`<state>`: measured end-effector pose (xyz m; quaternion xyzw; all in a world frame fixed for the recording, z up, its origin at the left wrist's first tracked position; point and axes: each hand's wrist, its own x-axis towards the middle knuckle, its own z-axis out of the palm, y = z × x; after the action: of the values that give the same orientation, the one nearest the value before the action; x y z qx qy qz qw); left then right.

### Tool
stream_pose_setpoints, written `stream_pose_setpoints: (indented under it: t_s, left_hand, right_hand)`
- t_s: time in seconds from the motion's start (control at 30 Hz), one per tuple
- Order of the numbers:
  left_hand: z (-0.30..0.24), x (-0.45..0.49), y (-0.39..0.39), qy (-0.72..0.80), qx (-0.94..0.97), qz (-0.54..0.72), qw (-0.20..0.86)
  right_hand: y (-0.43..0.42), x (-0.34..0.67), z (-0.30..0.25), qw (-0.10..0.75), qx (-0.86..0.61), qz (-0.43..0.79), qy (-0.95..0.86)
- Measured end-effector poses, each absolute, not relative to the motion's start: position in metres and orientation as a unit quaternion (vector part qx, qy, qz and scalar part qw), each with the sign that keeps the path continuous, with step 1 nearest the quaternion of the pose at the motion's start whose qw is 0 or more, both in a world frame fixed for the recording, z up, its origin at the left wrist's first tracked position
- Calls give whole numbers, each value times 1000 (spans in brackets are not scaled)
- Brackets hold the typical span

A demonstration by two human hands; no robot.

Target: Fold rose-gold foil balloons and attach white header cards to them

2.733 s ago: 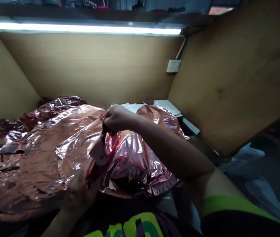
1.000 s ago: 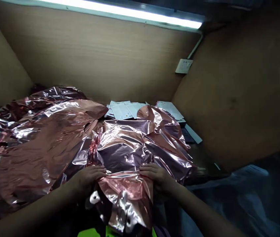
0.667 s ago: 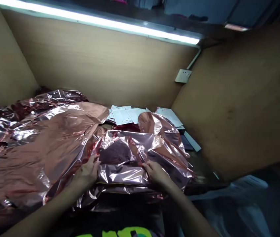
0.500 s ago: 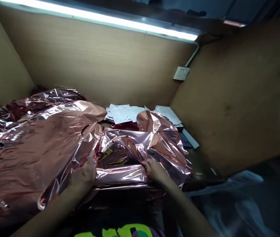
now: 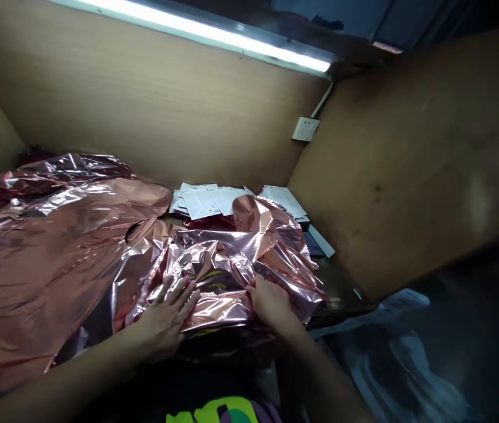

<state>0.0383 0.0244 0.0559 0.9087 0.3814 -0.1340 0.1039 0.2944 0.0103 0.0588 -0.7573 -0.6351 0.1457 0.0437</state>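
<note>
A crumpled rose-gold foil balloon lies folded on the desk in front of me. My left hand rests flat on its near left part, fingers spread and pressing down. My right hand lies on the near right edge of the same foil, fingers curled over the fold. A large pile of the same rose-gold foil spreads out to the left.
White paper cards lie in stacks behind the foil by the wooden back wall. A wooden side panel closes the right, with a wall socket in the corner. A light strip runs overhead. Clear plastic bags lie at lower right.
The foil went from being held up to being folded over on the desk. My left hand moved from the fold's left edge onto its top and flattened out. My right hand stayed at the right edge.
</note>
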Motion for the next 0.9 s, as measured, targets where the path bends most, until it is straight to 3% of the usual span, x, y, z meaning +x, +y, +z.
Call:
stream_pose_setpoints:
  t_s: [0.1,0.17,0.27,0.37,0.5,0.73,0.9]
  left_hand:
    - [60,43,21,377,909,-150,97]
    - [65,48,19,379,903,-176,103]
    - [72,53,21,384,889,-217,120]
    - [77,50,26,374,884,-228,162]
    - [93,40,36,312,898,-183,250]
    - [114,12,88,414,736,-164,509]
    - [109,-14,95,467,663,-103,576]
  right_hand:
    - [19,262,59,99,-668,40,-737]
    - [34,246,55,87,-579,77,-807]
    - [51,247,50,42,-629,132,-765]
    - [39,267,51,59,-606,128,-783]
    - [3,304,59,66,-412,250,-874]
    - [29,368,64,155,-514,520,-664]
    - [39,370,65,195,-497,602,-594]
